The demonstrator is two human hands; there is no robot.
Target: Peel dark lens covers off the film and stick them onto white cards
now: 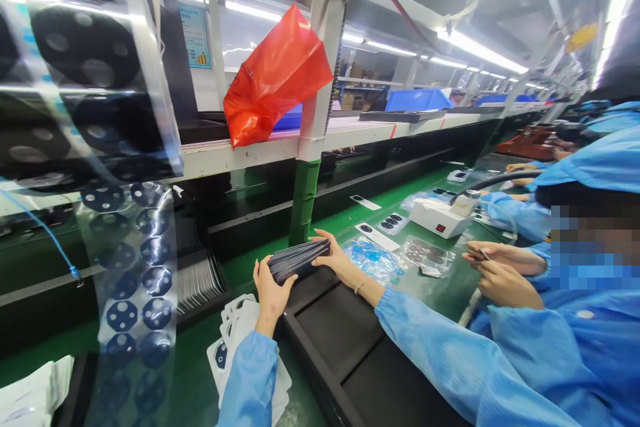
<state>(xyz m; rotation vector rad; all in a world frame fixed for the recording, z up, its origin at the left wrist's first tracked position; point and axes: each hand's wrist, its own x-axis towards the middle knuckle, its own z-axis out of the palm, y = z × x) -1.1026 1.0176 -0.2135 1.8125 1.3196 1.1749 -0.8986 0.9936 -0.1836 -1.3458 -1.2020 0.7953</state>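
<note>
A stack of thin dark panels is gripped at its two ends between my hands. My left hand wraps the near left end, thumb along the front side. At the other end my right hand closes round the panels with its thumb below and fingers above. The stack is over the far end of a black compartmented tray; whether it touches the tray I cannot tell. Beside my left forearm lie white phone-shaped sheets, some with dark round patches. More thin panels stand upright in a dark tray to the left.
A strip of round dark stickers hangs at left. A red bag hangs by a green-wrapped post. A white box and plastic bags are on the green bench. A co-worker's hands work close on the right.
</note>
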